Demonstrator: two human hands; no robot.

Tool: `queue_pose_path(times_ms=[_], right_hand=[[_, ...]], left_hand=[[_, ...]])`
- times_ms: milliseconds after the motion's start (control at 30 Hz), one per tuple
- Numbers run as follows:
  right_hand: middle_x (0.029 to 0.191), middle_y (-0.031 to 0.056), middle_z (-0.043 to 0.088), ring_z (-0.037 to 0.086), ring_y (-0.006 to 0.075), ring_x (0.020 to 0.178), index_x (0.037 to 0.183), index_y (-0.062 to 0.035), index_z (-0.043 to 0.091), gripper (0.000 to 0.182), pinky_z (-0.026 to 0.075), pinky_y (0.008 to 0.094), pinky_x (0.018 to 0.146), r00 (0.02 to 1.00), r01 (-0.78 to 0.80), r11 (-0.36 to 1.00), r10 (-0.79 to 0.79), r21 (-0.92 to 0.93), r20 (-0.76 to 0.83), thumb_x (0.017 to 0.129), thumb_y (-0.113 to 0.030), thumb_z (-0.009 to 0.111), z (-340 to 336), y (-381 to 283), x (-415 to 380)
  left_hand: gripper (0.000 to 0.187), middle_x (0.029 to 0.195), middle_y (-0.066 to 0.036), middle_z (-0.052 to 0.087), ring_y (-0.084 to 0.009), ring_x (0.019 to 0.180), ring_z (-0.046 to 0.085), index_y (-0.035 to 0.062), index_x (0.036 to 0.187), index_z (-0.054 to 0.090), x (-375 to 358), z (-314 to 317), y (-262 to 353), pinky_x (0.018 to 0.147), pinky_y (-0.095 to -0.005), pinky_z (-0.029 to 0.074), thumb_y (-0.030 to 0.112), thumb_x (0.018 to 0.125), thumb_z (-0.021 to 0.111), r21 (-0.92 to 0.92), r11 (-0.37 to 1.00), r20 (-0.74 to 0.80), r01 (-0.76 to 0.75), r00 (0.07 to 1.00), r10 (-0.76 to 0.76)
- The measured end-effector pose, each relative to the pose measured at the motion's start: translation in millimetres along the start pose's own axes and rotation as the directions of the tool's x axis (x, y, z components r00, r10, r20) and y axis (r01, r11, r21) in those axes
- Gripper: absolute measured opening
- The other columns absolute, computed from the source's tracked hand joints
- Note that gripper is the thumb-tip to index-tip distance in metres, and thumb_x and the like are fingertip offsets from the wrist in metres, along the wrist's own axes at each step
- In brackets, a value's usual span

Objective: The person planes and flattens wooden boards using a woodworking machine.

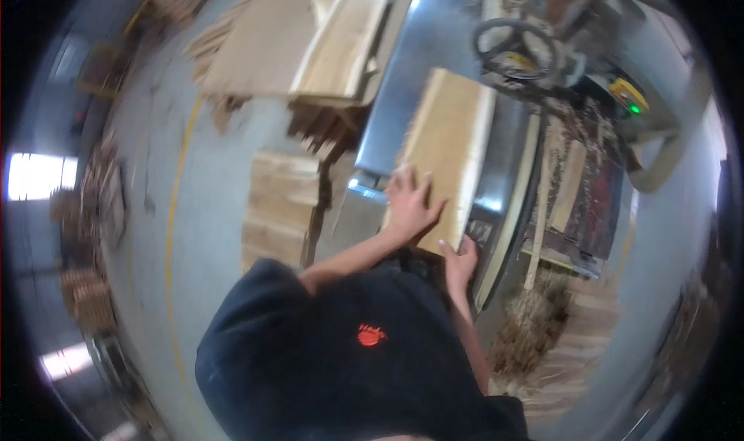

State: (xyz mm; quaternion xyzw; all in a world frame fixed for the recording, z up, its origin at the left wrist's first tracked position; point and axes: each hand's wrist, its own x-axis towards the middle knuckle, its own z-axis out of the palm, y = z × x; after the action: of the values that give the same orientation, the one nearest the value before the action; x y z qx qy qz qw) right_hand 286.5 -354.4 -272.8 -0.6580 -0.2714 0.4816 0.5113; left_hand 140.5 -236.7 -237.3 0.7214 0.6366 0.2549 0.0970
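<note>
A wide wooden board (449, 135) with a pale right edge lies lengthwise on the shiny metal machine table (395, 84), its near end toward my body. My left hand (412, 204) rests flat on the board's near left part, fingers spread. At the near right corner, my right hand (460, 261) grips the board's edge, thumb on top; the fingers underneath are hidden.
A handwheel (515, 48) and a yellow control box with a green light (628, 96) stand at the right. Another board (341, 42) lies on a brown panel (260, 46) at upper left. Stacked boards (280, 208) stand left; offcuts (570, 340) lie lower right.
</note>
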Motion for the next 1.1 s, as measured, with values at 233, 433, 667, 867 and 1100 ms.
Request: queue_pose_path(times_ms=[233,433,667,867,1100], right_hand=[[0.076,0.0033,0.056,0.054,0.0126,0.066,0.100,-0.0025,0.062,0.056,0.039,0.0262,0.054,0.795,-0.575,0.710,0.602,0.405,0.073,0.105,-0.058,0.053,-25.7,14.2,-28.4],[0.068,0.0010,0.049,0.047,0.0114,0.056,0.100,-0.0004,0.063,0.053,0.033,0.0238,0.047,0.882,-0.432,0.767,0.470,0.475,0.043,0.109,-0.051,0.050,-12.8,-1.3,25.9],[0.066,-0.0061,0.042,0.040,0.0068,0.055,0.099,-0.0108,0.052,0.035,0.029,0.0231,0.045,0.809,-0.557,0.580,0.541,0.595,0.231,0.110,-0.044,0.049,-3.2,-30.7,145.2],[0.060,-0.0063,0.036,0.035,0.0084,0.051,0.088,-0.0148,0.045,0.044,0.026,0.0229,0.043,0.754,-0.579,0.513,0.632,0.634,0.178,0.110,-0.053,0.043,5.8,-43.5,249.2],[0.065,-0.0087,0.041,0.043,0.0065,0.052,0.088,-0.0188,0.047,0.045,0.029,0.0242,0.045,0.837,-0.438,0.716,0.545,0.544,-0.045,0.110,-0.057,0.039,29.8,-73.2,258.8]], left_hand=[[0.071,0.154,-0.031,0.037,-0.0580,0.138,0.032,0.0087,0.133,0.068,-3.8,39.6,52.0,0.107,-0.0670,0.031,0.055,0.081,0.077,-0.077,0.997,-0.011,0.023,1.000,-0.024],[0.071,0.151,-0.031,0.039,-0.0570,0.137,0.033,0.0102,0.134,0.068,51.4,61.2,63.7,0.105,-0.0663,0.033,0.055,0.080,0.079,-0.074,0.997,-0.022,-0.036,0.999,0.035],[0.070,0.150,-0.035,0.036,-0.0578,0.137,0.036,0.0080,0.131,0.063,144.6,92.2,52.2,0.106,-0.0724,0.032,0.053,0.079,0.080,-0.189,0.982,-0.042,0.010,0.999,-0.018],[0.077,0.151,-0.031,0.041,-0.0570,0.144,0.030,0.0101,0.139,0.063,217.9,115.4,50.5,0.111,-0.0669,0.031,0.053,0.077,0.079,-0.228,0.972,0.004,0.050,0.999,-0.050],[0.047,0.130,-0.021,0.061,-0.0416,0.119,0.054,0.0114,0.108,0.077,270.6,107.0,-11.5,0.097,-0.0570,0.046,0.041,0.071,0.077,-0.479,0.867,0.026,-0.134,0.986,0.167]])
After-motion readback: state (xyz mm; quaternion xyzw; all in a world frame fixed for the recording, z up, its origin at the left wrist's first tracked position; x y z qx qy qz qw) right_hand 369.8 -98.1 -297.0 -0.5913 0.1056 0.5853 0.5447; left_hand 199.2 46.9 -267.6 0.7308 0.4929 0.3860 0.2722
